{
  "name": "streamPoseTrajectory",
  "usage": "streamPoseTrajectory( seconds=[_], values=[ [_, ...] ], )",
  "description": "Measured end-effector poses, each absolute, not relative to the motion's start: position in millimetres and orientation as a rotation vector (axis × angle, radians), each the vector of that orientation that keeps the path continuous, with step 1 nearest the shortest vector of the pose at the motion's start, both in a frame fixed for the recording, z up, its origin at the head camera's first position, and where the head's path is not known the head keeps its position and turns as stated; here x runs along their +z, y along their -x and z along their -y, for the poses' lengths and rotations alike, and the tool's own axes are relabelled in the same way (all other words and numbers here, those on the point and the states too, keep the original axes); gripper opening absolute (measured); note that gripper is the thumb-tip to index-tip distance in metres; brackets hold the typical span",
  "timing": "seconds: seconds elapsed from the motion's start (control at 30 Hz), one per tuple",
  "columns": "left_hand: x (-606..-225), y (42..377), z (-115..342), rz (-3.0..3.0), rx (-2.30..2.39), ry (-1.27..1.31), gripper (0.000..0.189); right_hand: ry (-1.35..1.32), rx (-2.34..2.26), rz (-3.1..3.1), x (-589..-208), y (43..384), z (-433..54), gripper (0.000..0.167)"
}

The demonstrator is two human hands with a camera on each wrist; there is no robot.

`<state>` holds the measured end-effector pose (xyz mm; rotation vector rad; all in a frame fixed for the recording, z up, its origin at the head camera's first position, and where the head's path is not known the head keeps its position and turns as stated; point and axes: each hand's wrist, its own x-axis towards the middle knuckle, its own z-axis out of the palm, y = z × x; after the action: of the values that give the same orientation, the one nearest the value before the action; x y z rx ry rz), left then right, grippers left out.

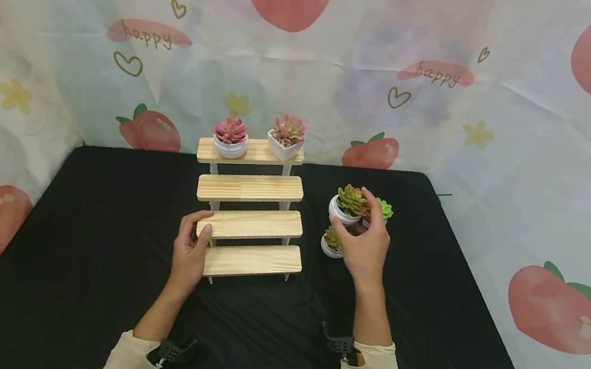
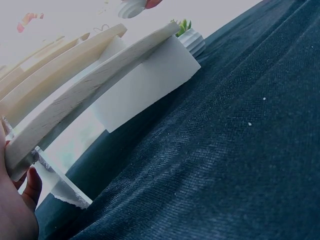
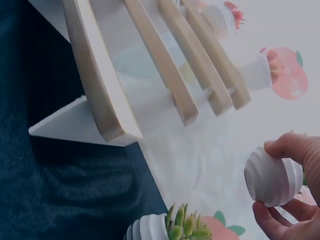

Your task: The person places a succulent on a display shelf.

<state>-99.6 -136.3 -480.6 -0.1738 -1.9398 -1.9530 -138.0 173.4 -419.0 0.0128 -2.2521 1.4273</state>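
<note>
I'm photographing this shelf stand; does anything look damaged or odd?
In the left wrist view, the left white leg of the wooden shelf stand has a ragged bottom edge; the right leg looks straight. White specks dot the black cloth.

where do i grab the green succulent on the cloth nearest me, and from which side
Probably best by its ribbed white pot, pinched across opposite sides below the spreading leaves. Come from the near side: the right hand crowds it from the right, the potted plant it holds from behind; only black cloth lies in front.
</note>
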Motion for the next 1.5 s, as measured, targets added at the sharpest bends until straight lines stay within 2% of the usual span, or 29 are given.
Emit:
streamPoseTrajectory(
  seconds=[0.67, 1.23, 1.5],
  values=[
    [-478.9, 98.8, 136.1, 1.937, -1.95, 0.186, 0.029, -0.111, 1.451, 2.229, -414.0, 143.3, -148.6, 0.077],
    [-481.1, 100.2, 137.9, 1.925, -1.969, 0.18, 0.029, -0.16, 1.468, 2.235, -406.0, 144.3, -133.5, 0.07],
    [-510.9, 112.5, 143.7, 1.927, -1.96, 0.167, 0.031, -0.197, 1.482, 2.222, -404.6, 145.5, -126.9, 0.071]
  ],
)
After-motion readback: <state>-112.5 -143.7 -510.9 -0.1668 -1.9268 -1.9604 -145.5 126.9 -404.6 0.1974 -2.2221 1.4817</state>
